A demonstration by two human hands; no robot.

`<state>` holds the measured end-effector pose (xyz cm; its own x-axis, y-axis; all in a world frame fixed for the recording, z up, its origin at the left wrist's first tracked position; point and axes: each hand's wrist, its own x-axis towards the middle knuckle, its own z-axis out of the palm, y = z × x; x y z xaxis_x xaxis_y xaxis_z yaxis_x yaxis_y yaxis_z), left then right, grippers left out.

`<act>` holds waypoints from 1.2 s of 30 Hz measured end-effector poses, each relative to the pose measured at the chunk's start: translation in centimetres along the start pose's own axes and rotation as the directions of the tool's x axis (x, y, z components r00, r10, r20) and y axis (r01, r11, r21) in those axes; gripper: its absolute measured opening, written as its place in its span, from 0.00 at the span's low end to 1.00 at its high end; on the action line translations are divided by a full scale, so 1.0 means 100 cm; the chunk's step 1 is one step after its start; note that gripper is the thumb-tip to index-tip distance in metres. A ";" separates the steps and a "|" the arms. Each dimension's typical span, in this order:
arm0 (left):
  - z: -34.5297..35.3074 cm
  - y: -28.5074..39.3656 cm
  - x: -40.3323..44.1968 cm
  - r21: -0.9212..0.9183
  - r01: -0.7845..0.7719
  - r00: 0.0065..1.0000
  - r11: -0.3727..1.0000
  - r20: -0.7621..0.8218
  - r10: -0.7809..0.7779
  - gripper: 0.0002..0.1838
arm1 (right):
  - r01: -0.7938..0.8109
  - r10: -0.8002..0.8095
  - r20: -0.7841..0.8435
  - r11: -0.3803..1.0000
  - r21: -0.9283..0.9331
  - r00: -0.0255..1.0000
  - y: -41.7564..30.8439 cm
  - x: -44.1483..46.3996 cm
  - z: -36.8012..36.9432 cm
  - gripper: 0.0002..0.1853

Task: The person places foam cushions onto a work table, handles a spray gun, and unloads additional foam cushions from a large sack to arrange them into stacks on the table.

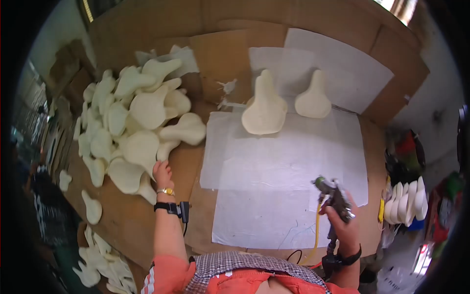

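My right hand [346, 226] is wrapped around a metal spray gun [335, 198], held above the white sheet [274, 206] with its nozzle pointing up and left. A yellow hose [317, 225] hangs beside it. At the right edge of a heap of cream foam bicycle saddle pads, my left hand [163, 175] has its fingers closed at the narrow end of one saddle pad [141, 148]. Two more pads stand apart at the back: a larger saddle pad [264, 110] and a smaller saddle pad [314, 100], both with the narrow end up.
Brown cardboard [220, 63] lines the back and lies under the sheets. More foam pads [105, 264] lie at the lower left, below the work surface. On the right, several pads [405, 202] stand in a row near a yellow-handled tool [381, 208].
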<state>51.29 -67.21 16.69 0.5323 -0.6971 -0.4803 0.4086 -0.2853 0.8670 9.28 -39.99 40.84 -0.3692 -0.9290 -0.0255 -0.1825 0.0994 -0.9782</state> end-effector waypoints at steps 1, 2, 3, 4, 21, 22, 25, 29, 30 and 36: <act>0.031 0.001 0.005 0.056 -0.071 0.988 0.996 0.144 0.062 0.27 | -0.027 0.027 0.004 0.999 0.022 1.000 0.010 0.007 0.000 0.28; 0.059 0.008 -0.002 0.099 -0.162 0.952 0.982 0.278 0.129 0.25 | -0.048 0.047 0.020 0.997 0.055 0.999 0.016 0.008 -0.007 0.27; 0.091 0.009 -0.003 0.118 -0.201 0.917 0.973 0.372 0.144 0.25 | -0.062 0.063 -0.006 0.994 0.092 0.998 0.011 0.014 -0.005 0.27; 0.117 0.010 -0.005 0.139 -0.239 0.878 0.961 0.454 0.153 0.24 | -0.064 0.066 -0.016 0.994 0.088 0.998 0.003 0.017 -0.003 0.27; 0.270 -0.104 0.037 0.298 -0.753 0.569 0.587 0.743 0.352 0.22 | -0.117 0.124 -0.085 0.990 0.082 0.989 0.019 0.051 -0.027 0.30; 0.251 -0.081 0.033 0.289 -0.704 0.623 0.648 0.690 0.369 0.22 | -0.058 0.065 -0.092 0.995 0.081 0.994 0.014 0.054 -0.028 0.31; 0.199 -0.038 0.065 0.204 -0.460 0.747 0.864 0.615 0.252 0.23 | 0.048 -0.009 -0.206 0.981 0.188 0.979 0.006 0.055 -0.026 0.35; 0.192 0.003 0.046 0.197 -0.335 0.818 0.921 0.546 0.181 0.18 | 0.039 -0.002 -0.197 0.982 0.186 0.980 0.014 0.054 -0.025 0.33; 0.201 0.004 0.042 0.195 -0.335 0.815 0.922 0.551 0.180 0.18 | 0.000 0.027 -0.157 0.985 0.171 0.987 0.019 0.055 -0.024 0.33; 0.305 -0.026 -0.006 0.145 -0.286 0.580 0.947 0.813 0.050 0.21 | -0.034 0.065 -0.292 0.993 0.111 0.954 0.037 0.035 -0.043 0.31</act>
<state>27.34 -86.12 18.80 -0.2737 -0.9534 -0.1265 0.1275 -0.1664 0.9778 3.41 -41.37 38.06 -0.6305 -0.7757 -0.0279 -0.0677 0.0907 -0.9936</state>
